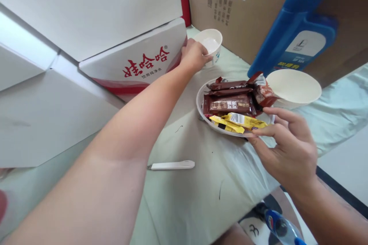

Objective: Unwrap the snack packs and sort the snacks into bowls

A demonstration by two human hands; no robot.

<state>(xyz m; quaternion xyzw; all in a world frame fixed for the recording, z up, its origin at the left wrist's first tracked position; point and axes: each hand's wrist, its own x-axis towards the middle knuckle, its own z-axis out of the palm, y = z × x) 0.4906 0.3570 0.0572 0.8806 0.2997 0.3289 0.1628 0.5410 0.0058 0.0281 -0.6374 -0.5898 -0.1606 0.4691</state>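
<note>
My left hand point(194, 54) reaches to the back and grips the side of a white paper cup point(216, 56), its thumb and fingers around the wall. Something pale or clear shows inside that cup. At the right, my right hand point(287, 141) pinches the near rim of a clear plastic bowl point(200, 104), thumb below and fingers over the edge. Several brown-wrapped snacks point(230, 103) lie in the bowl, with yellow-wrapped snacks point(238, 121) along its near side. A red and brown wrapper point(264, 93) sticks up at its right side.
A second white cup point(293, 86) stands right of the bowl, before a blue bottle point(290, 42). A white-handled knife point(172, 165) lies on the pale green cloth point(184, 199). White cartons point(138, 61) bound the left, a brown cardboard box point(224, 11) the back. Below the edge is a drink bottle point(280, 224).
</note>
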